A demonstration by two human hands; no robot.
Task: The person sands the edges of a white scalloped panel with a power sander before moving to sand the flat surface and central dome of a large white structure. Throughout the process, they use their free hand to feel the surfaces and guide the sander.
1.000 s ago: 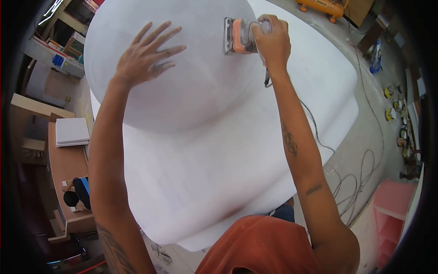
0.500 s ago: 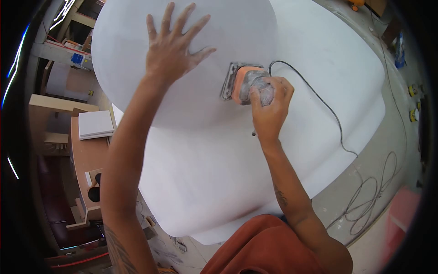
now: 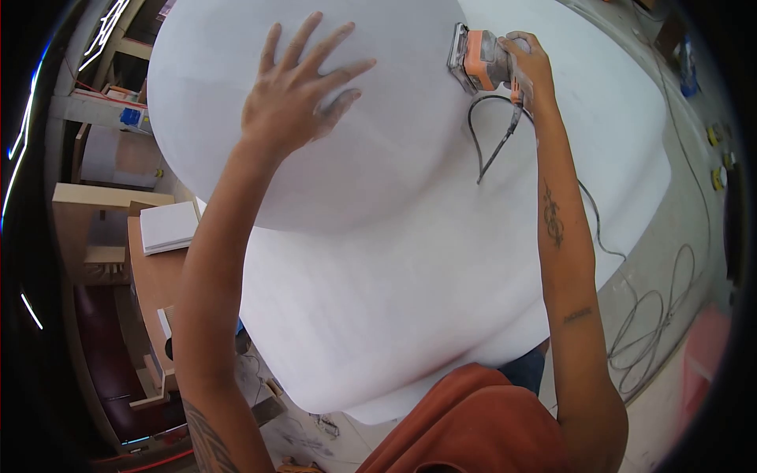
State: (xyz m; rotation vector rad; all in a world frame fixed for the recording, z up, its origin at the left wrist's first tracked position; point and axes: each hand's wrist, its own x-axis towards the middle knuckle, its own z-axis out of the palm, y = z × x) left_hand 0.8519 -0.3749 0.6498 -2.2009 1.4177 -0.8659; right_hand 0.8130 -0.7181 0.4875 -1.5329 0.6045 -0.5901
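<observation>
My left hand (image 3: 292, 94) lies on a large rounded white form (image 3: 378, 150), its fingers spread and the thumb dusty. An orange and grey electric sander (image 3: 482, 59) is gripped in my right hand (image 3: 530, 69), its flat pad facing left at the right edge of the rounded form. Dust coats the tool's body. From its rear end a black cord (image 3: 512, 126) loops down over the broad white base (image 3: 378, 299) beneath the rounded form, then runs to the right.
Coiled cable (image 3: 650, 315) lies on the floor at right. To the left, white panels (image 3: 169, 227) rest on a brown board (image 3: 158, 276), near a wooden frame (image 3: 95, 195). A pinkish object (image 3: 702, 355) stands at lower right.
My right hand has carried the sander up and to the right, from the face of the rounded form to its edge. My left hand stays spread on the surface, its thumb drawn in slightly.
</observation>
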